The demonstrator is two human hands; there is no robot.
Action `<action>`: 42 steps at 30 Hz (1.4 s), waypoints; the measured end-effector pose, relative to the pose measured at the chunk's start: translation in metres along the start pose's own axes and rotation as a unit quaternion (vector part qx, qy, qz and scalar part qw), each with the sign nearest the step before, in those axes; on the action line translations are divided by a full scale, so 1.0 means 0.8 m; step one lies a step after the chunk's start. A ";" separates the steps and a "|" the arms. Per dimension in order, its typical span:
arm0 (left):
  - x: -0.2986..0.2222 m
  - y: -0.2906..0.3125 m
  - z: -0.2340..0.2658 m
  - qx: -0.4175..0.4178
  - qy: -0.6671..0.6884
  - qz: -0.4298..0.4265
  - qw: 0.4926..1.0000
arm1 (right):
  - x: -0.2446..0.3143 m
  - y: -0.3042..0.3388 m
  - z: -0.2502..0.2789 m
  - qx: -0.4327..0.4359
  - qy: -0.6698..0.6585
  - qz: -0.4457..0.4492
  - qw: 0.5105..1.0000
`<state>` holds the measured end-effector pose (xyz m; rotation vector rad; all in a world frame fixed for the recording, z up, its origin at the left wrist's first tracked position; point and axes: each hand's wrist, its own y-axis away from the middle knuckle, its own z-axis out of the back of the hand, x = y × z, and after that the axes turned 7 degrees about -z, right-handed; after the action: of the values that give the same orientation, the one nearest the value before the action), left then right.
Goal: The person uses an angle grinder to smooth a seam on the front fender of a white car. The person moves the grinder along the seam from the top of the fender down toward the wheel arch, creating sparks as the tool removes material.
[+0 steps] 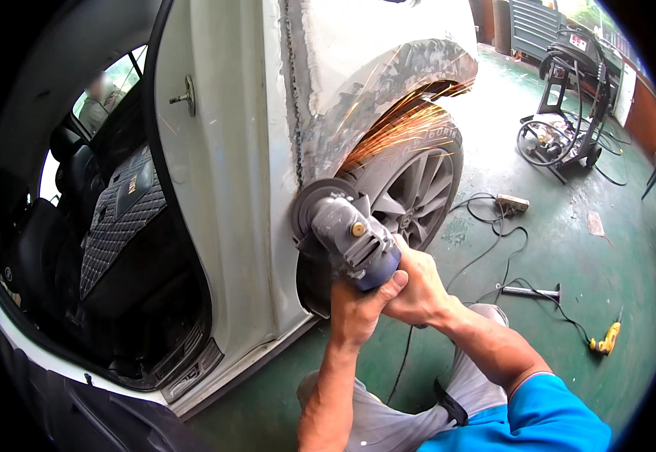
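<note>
An angle grinder (350, 233) with a dusty grey head and a blue body is held in both of my hands. My left hand (358, 310) wraps round it from the near left side. Its far side is gripped by my right hand (418, 288), close against the left. The round disc (311, 205) meets the lower edge of the car's rear quarter panel (319, 143), just ahead of the wheel arch. Orange sparks (403, 134) fly up and right across the tyre (442, 139). Scraped grey patches and a seam line mark the white panel.
The car's rear door opening (181, 301) is on the left, with seats inside. A power cord (515, 233) runs over the green floor to a socket block (512, 203). A yellow drill (607, 339), a metal bar (531, 291) and a wheeled machine (569, 98) stand or lie rightward.
</note>
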<state>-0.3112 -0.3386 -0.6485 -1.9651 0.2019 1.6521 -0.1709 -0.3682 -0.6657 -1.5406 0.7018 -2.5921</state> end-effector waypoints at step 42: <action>0.003 -0.010 -0.021 -0.041 0.057 -0.051 0.996 | 0.019 -0.014 0.031 0.029 0.061 0.007 0.998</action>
<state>-0.2927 -0.3397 -0.6472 -2.0971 0.0775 1.5072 -0.1558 -0.3711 -0.6393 -1.3674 0.6357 -2.6895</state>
